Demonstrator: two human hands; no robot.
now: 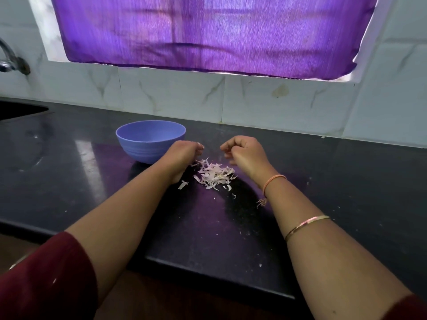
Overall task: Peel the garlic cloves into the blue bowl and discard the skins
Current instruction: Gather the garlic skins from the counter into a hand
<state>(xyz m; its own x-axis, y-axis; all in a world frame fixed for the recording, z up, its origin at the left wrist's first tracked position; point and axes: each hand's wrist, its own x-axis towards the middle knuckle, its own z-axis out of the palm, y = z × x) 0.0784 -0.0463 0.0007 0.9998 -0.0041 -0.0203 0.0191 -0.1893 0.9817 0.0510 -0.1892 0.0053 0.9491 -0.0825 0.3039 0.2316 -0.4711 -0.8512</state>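
Surface (323,181): dark, used as the peeling spot.
Bowl (138,144): blue, set just beyond the left hand (182,155), judged within reach for peeled cloves.
Skins (215,173): heaped between the hands, likely gathered for discarding.
Fingers (199,147): curled on left and right hand (245,153) alike; whether a clove is held cannot be told.

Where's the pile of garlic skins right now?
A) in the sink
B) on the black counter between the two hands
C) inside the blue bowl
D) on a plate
B: the skin pile lies on the black counter between the left hand and right hand, right of the blue bowl.
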